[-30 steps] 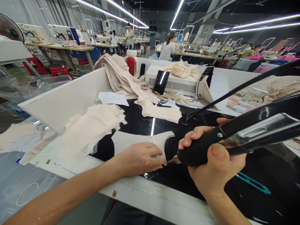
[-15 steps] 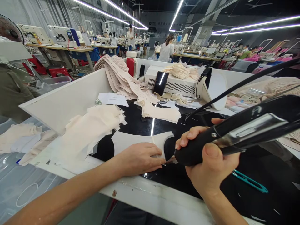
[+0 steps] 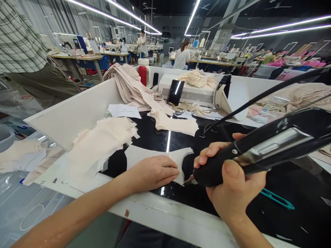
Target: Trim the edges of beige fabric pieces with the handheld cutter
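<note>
A curved white cloth piece (image 3: 139,155) lies flat on the black tabletop (image 3: 274,220). My left hand (image 3: 155,174) rests on it, fingers stretched out flat near its right part. My right hand (image 3: 234,196) is closed around a black corded hand tool (image 3: 271,146) with a chrome lever on its side. The tool's small metal tip points left at the cloth's lower right edge; whether it touches cannot be made out.
Cream cloth pieces (image 3: 95,144) are piled at left, a stacked strip (image 3: 178,124) farther back. A phone (image 3: 176,92) leans on a white vented box (image 3: 199,90). A teal tool (image 3: 278,199) lies at right. White side panels (image 3: 74,113) border the table. A black cable (image 3: 248,101) arches overhead.
A person in a checked shirt has come into view at the far left. My left hand has drawn slightly back from the tool tip. The view has shifted a little.
</note>
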The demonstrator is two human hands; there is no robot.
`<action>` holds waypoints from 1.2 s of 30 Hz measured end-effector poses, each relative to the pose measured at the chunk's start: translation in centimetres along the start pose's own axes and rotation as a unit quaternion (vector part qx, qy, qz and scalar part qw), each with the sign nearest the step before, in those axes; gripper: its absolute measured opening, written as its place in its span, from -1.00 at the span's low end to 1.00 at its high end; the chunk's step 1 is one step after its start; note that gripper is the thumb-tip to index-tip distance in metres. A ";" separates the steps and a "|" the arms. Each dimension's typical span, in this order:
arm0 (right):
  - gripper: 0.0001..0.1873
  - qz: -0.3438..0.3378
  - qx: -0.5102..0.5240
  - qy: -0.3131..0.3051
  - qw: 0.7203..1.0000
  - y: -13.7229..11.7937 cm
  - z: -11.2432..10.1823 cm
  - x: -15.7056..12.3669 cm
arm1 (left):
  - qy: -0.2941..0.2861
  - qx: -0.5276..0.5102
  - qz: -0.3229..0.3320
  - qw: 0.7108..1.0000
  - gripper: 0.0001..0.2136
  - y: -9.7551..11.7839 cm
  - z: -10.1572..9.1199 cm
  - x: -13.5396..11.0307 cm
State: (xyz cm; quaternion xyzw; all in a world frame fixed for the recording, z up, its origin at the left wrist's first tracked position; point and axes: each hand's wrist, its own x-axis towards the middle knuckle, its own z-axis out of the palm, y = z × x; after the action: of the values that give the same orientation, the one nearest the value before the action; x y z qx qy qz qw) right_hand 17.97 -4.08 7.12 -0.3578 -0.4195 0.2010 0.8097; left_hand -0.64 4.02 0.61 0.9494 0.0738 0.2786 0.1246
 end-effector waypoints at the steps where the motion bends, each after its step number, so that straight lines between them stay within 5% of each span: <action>1: -0.46 0.001 0.000 0.000 1.000 -0.1 -0.1 -0.2 | -0.006 -0.007 -0.001 1.000 -0.73 -0.1 0.0 0.0; 8: -0.48 -0.001 0.001 -0.047 0.999 -0.7 -1.1 -0.4 | -0.056 -0.034 0.022 0.998 -0.82 0.6 -1.3 0.0; 16: -0.59 -0.070 -0.030 0.027 0.997 0.4 -3.5 4.2 | -0.088 -0.034 0.047 0.994 -0.82 1.9 -3.6 0.2; 21: -0.59 -0.079 -0.017 0.018 0.997 2.0 -3.5 4.9 | -0.040 0.038 0.067 0.996 -0.78 1.8 -2.3 2.4; 27: -0.67 -0.068 -0.021 -0.004 0.997 3.1 -3.0 4.5 | -0.058 0.107 0.095 0.988 -0.83 0.7 0.1 4.8; 36: -0.65 -0.060 -0.061 0.007 0.996 3.4 -3.0 4.3 | -0.080 0.152 0.078 0.982 -0.82 -0.1 0.6 4.7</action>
State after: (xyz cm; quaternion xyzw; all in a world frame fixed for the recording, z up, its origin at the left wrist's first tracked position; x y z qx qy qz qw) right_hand 22.78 -0.38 5.73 -0.3823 -0.4463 0.1239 0.7996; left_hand 3.57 4.93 2.51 0.9792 0.0309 0.1966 -0.0382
